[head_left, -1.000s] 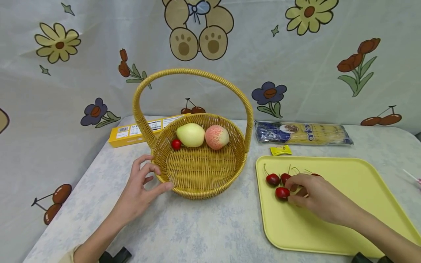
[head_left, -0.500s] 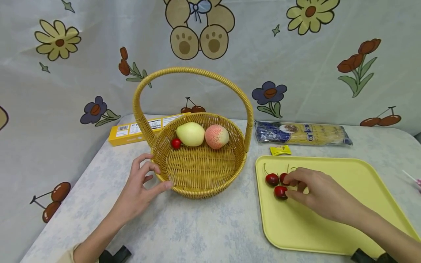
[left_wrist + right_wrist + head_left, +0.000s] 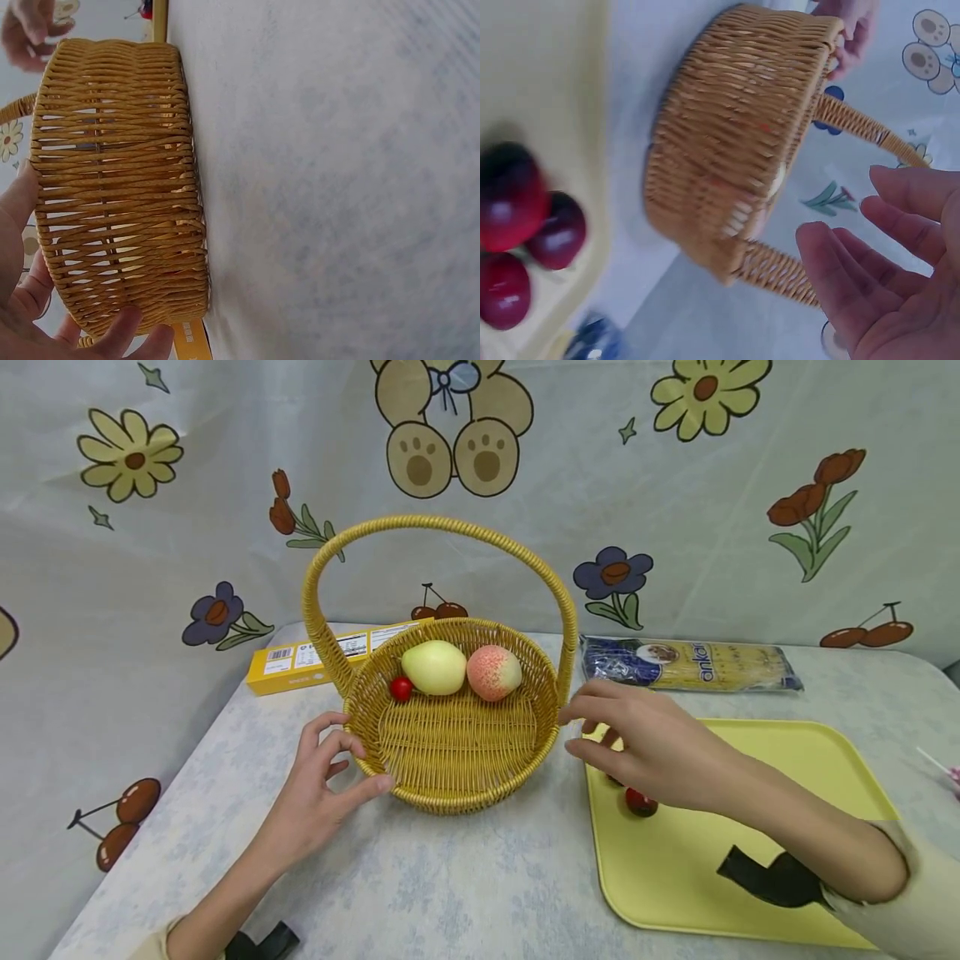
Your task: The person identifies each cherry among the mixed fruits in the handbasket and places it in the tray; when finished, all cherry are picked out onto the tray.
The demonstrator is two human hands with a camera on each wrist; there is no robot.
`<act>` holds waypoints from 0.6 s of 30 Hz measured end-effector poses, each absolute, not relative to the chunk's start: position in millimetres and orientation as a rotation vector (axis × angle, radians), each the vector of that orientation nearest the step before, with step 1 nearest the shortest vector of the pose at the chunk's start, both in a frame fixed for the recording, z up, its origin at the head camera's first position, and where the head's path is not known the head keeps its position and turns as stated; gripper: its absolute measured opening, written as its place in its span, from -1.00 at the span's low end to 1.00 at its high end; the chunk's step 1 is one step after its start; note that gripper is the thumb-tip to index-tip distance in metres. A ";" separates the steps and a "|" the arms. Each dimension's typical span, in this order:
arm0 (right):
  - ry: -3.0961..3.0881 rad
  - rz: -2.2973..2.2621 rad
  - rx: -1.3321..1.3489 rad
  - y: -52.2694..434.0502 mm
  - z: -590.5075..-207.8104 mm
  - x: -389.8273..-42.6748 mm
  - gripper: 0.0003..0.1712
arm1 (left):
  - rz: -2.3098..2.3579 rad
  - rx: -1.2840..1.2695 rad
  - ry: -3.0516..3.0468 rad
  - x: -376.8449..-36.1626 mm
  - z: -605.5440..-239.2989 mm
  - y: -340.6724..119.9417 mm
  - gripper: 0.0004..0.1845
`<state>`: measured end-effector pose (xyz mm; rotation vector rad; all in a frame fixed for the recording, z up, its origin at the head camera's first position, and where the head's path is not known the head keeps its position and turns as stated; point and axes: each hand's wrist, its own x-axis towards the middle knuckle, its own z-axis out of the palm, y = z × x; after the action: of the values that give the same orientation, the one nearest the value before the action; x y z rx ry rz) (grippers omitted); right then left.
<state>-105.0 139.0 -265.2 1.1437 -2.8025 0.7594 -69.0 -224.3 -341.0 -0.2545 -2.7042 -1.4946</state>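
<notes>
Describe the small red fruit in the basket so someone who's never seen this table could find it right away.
Start at the yellow wicker basket with the tall handle, mid-table. Three fruits lie along its far inner wall; the cherry is the leftmost, touching a pale green pear, with a pink peach beyond. It is by far the smallest of the three and the only bright red one.

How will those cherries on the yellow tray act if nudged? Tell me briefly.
The cherries look round and glossy, so they would likely roll across the smooth tray. They seem small and probably light. The tray's raised rim would probably stop them.
</notes>
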 end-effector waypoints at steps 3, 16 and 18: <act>-2.769 0.738 1.265 118.0 -258.4 -114.7 -0.74 | -1.496 -0.252 -2.704 -69.0 -340.3 -223.9 -0.63; -2.861 0.464 1.670 17.1 -241.6 -168.0 -0.58 | -1.473 -0.254 -2.723 -69.4 -341.5 -224.6 -0.62; -2.918 0.416 1.693 3.7 -241.6 -176.1 -0.58 | -1.473 -0.251 -2.725 -69.4 -341.7 -224.6 -0.62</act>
<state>-176.1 3.7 -241.6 1.6931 -2.9184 0.4158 -69.4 -224.6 -341.7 -0.2515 -2.7251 -1.4729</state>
